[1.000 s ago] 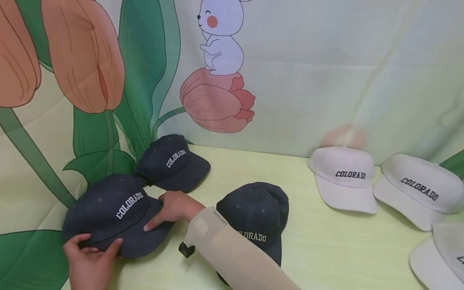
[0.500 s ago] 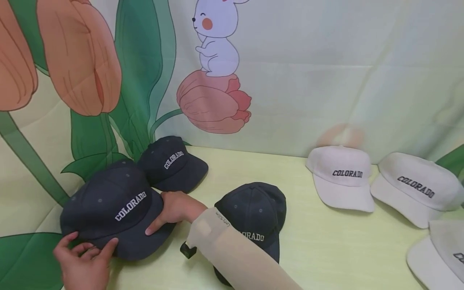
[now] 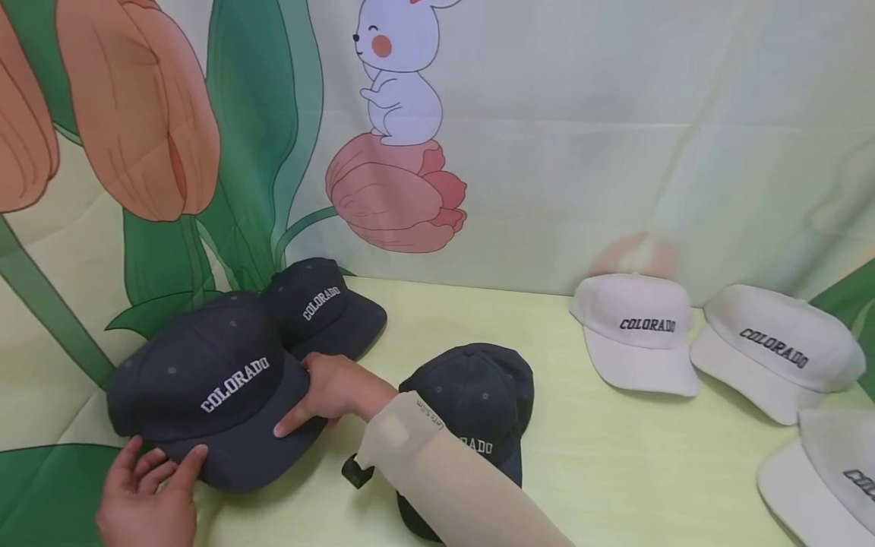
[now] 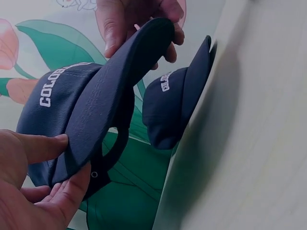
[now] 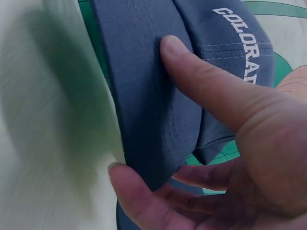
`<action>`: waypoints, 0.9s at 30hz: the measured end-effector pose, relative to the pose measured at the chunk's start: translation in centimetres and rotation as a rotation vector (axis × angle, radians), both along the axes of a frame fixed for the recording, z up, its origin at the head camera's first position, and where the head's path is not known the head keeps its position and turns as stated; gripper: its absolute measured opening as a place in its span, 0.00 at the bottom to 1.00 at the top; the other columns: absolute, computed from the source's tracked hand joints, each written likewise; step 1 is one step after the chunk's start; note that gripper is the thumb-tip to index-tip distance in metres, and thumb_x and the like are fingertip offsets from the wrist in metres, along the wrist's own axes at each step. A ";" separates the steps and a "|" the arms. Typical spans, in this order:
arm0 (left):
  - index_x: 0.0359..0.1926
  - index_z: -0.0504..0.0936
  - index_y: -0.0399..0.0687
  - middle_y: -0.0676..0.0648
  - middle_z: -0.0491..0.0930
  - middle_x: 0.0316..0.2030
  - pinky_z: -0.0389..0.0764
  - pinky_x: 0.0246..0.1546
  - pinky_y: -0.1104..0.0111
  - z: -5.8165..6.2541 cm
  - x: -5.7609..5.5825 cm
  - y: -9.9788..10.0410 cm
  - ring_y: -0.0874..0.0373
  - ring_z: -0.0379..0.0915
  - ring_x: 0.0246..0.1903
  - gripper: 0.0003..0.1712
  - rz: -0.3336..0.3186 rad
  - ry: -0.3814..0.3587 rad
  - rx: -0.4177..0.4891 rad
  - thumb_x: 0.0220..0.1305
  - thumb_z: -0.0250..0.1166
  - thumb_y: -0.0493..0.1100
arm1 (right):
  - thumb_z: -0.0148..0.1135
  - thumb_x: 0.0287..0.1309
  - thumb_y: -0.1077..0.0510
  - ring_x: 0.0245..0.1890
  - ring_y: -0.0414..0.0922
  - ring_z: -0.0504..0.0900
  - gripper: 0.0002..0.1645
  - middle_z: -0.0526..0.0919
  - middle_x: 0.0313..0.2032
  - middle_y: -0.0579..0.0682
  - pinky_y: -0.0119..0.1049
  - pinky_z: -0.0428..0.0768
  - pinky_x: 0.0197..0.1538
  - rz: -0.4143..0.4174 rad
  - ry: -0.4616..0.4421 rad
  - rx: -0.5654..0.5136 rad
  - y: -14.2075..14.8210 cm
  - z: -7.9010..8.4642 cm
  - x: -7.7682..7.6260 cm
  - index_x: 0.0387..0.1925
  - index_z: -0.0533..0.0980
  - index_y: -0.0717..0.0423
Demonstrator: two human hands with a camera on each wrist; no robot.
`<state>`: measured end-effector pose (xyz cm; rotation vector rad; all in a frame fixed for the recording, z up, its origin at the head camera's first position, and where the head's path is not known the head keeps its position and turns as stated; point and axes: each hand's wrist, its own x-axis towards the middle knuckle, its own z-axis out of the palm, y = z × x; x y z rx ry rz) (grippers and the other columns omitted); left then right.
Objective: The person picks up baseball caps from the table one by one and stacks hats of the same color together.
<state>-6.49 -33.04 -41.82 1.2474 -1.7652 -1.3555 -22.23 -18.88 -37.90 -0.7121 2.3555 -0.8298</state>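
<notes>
Plainly, the head view shows a navy cap [image 3: 205,380] lettered COLORADO at the left, its brim [image 3: 260,456] gripped from both sides: the left hand [image 3: 146,494] pinches the near end, the right hand [image 3: 335,391] the far end. Just behind it is a second navy cap [image 3: 317,308]; a third navy cap [image 3: 472,380] lies on the table [image 3: 615,471], partly hidden by a beige sleeve [image 3: 444,471]. To the right are three white caps [image 3: 636,327], one cut off by the picture's edge, and a printed cloth [image 3: 547,152] hangs behind.

From the left wrist, the brim is tilted and apart from the table, the left thumb on top and fingers [image 4: 72,194] underneath; the right hand grasps the opposite end.

From the right wrist, the right thumb presses the brim's upper face, with fingers curled below its edge.
</notes>
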 end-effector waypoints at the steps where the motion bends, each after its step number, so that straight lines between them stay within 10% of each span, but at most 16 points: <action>1: 0.64 0.63 0.61 0.68 0.66 0.33 0.66 0.25 0.89 0.0 0.0 0.1 0.81 0.65 0.28 0.44 0.002 0.027 0.006 0.44 0.72 0.50 | 0.77 0.24 0.39 0.17 0.46 0.81 0.54 0.76 0.46 0.45 0.33 0.77 0.26 -0.002 0.000 -0.002 0.1 0.0 0.0 0.57 0.64 0.46; 13: 0.63 0.64 0.64 0.55 0.71 0.51 0.70 0.38 0.76 -0.6 -1.0 0.0 0.77 0.65 0.36 0.42 0.001 -0.018 0.021 0.45 0.69 0.57 | 0.76 0.26 0.39 0.16 0.44 0.81 0.55 0.76 0.46 0.45 0.29 0.75 0.28 0.014 0.031 -0.043 1.9 0.7 0.1 0.60 0.61 0.44; 20: 0.61 0.69 0.56 0.55 0.73 0.48 0.68 0.28 0.88 0.0 -1.6 1.2 0.78 0.69 0.33 0.40 -0.045 0.121 0.047 0.43 0.73 0.49 | 0.76 0.26 0.39 0.16 0.40 0.80 0.58 0.76 0.48 0.46 0.30 0.76 0.24 -0.037 0.047 -0.060 3.4 1.3 0.4 0.62 0.59 0.45; 27: 0.61 0.69 0.58 0.52 0.72 0.51 0.69 0.30 0.87 0.9 -1.9 2.3 0.78 0.68 0.34 0.38 -0.113 0.068 0.008 0.46 0.70 0.52 | 0.74 0.27 0.35 0.17 0.38 0.78 0.52 0.77 0.42 0.44 0.29 0.75 0.25 -0.026 0.130 -0.056 5.0 1.7 0.4 0.57 0.65 0.46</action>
